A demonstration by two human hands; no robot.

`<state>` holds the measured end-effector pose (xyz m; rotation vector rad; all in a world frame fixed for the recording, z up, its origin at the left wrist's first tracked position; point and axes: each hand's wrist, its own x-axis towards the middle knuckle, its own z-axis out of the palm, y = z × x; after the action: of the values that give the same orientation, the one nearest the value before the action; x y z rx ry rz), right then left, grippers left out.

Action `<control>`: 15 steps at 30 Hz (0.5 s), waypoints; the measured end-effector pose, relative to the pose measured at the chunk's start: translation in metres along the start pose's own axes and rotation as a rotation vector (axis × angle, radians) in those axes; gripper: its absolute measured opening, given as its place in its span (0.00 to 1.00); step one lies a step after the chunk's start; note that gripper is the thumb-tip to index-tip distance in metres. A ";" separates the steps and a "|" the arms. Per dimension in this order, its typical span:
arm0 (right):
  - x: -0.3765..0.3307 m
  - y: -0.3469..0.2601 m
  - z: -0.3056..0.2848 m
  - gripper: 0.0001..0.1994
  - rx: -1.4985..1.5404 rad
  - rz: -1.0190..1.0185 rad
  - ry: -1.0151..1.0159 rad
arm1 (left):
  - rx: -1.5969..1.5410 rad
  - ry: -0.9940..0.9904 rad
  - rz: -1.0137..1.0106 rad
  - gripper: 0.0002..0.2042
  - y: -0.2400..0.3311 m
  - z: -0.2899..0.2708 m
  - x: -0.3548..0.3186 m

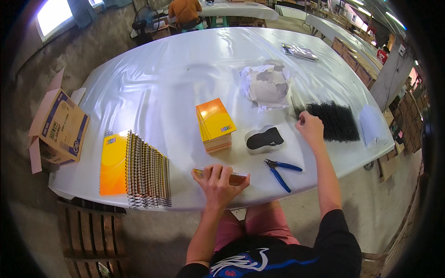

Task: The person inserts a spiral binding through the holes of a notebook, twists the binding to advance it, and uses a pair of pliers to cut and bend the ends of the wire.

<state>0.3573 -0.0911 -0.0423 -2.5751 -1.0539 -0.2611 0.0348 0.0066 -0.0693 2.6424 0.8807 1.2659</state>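
Near the table's front edge, my left hand (216, 184) grips a small notebook (238, 179) from above, fingers over its far side and thumb on the near side. My right hand (311, 128) is closed in a pinch at the left end of a pile of black spiral binding coils (334, 121). A thin coil (294, 103) shows at its fingertips. Between my hands lie blue-handled cutting pliers (280, 173) with their handles spread, and a black sole-shaped piece (265, 138) on a pale block. A stack of orange-yellow notebooks (216, 121) stands beyond my left hand.
Overlapping notebooks (114, 162) with coils sticking out lie at left, beside an opened cardboard box (62, 127). Crumpled pale paper (266, 87) sits farther back. A plastic-wrapped packet (300, 52) lies at the far right. A person (184, 11) sits beyond the table (153, 69).
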 end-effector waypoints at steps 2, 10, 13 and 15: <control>0.001 0.007 -0.002 0.14 0.091 -0.096 0.134 | 0.051 0.046 -0.021 0.23 0.003 0.002 0.001; -0.015 -0.006 -0.021 0.21 0.079 -0.238 0.084 | 0.086 0.026 -0.056 0.22 0.008 0.000 0.004; -0.037 -0.034 -0.045 0.19 0.405 -0.363 -0.034 | 0.063 0.060 -0.053 0.20 0.009 -0.004 -0.003; -0.067 -0.076 -0.062 0.15 0.727 -0.364 -0.373 | 0.083 0.077 -0.067 0.20 0.009 -0.009 -0.007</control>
<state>0.2537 -0.1075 0.0134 -1.8003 -1.4176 0.4591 0.0283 -0.0062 -0.0656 2.6173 1.0457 1.3518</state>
